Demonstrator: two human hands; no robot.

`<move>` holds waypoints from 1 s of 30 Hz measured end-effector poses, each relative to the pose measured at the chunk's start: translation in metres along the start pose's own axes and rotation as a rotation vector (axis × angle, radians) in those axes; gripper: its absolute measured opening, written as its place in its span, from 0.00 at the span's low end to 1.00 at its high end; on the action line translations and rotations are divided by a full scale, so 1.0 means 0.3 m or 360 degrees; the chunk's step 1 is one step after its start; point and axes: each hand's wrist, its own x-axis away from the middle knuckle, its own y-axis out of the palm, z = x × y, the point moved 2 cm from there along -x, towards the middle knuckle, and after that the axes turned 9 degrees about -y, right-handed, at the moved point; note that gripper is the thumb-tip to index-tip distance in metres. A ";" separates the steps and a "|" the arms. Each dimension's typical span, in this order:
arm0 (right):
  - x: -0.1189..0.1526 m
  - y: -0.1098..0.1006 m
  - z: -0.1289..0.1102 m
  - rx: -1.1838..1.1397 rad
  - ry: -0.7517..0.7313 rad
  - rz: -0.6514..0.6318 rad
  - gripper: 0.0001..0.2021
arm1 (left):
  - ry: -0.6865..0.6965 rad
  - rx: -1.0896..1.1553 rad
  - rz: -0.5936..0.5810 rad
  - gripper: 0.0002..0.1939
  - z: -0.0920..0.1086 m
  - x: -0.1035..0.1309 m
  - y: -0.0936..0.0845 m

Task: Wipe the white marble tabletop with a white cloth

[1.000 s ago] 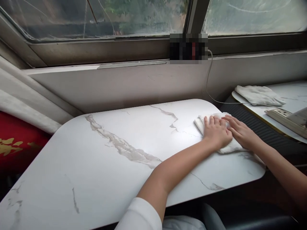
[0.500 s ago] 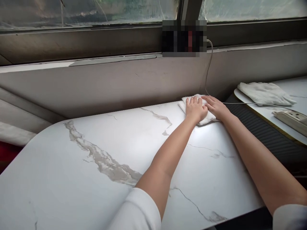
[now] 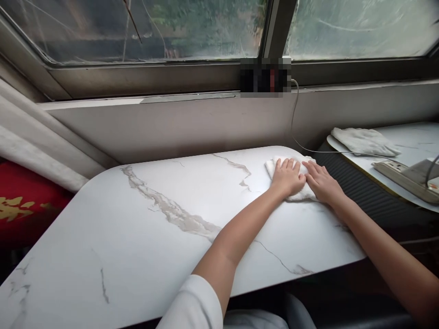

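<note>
Cloth: the white cloth (image 3: 304, 194) lies folded on the right part of the bench (image 3: 137, 260), near the rounded far corner, under both hands.
Left hand: the left hand (image 3: 288, 177) rests flat on the cloth, with its fingers spread apart; it does not clamp.
Right hand: the right hand (image 3: 322, 183) lies just beside it, palm down on the right side of the cloth, fingers extended and not closed.
Just changed: half a second ago the cloth was at the far edge of the bench, beside the wall (image 3: 171, 128); now it is a little nearer to the person.
Meaning: the cloth covers another part of the bench, and both hands have moved together with it, so contact seems well kept.
Right side: a second cloth (image 3: 366, 141) and a power strip (image 3: 394, 169) are on another bench (image 3: 420, 137).
Behind: a thin cord (image 3: 293, 119) hangs before the wall, below the window (image 3: 212, 34).
</note>
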 end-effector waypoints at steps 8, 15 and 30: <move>0.293 -0.117 -0.253 0.0278 0.0205 -0.0041 0.23 | 0.0277 -0.0014 -0.0199 0.29 0.119 0.304 -0.030; 0.405 -0.149 -0.365 0.0228 0.0328 -0.0086 0.27 | 0.0285 0.0053 -0.0235 0.30 0.140 0.486 -0.055; -0.002 -0.054 -0.308 -0.0401 0.0451 0.0055 0.25 | -0.0126 0.0169 -0.0015 0.27 -0.055 0.286 -0.090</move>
